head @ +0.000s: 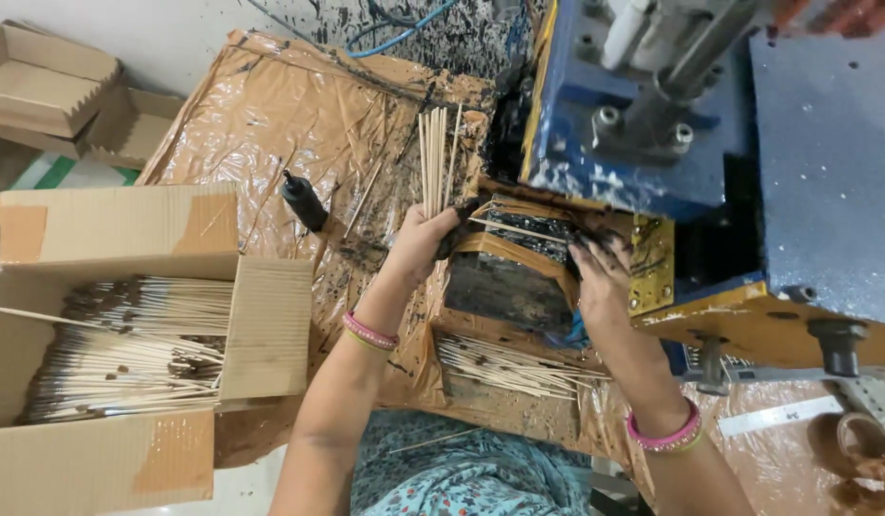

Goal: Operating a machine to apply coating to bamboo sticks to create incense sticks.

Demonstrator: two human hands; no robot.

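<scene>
Two hands at blue machine (652, 105). Left hand (425, 239) closed around bundle of thin sticks (435, 158), tips pointing away. Right hand (603, 272) open, stained fingers resting on blackened feed block (519, 248). Loose sticks (509, 368) on tabletop (280, 105) near body; cardboard box (108, 334) of sticks at left.

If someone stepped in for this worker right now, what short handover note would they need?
Left hand: grips a bundle of thin sticks, tips pointing away.
Right hand: blackened fingers rest at the dark feed block of the blue machine, guiding one stick across it.
Done: a cardboard box on the left holds many dark-coated sticks.
Left: bare sticks lie in a pile near the lap, plus the bundle in hand.
</scene>
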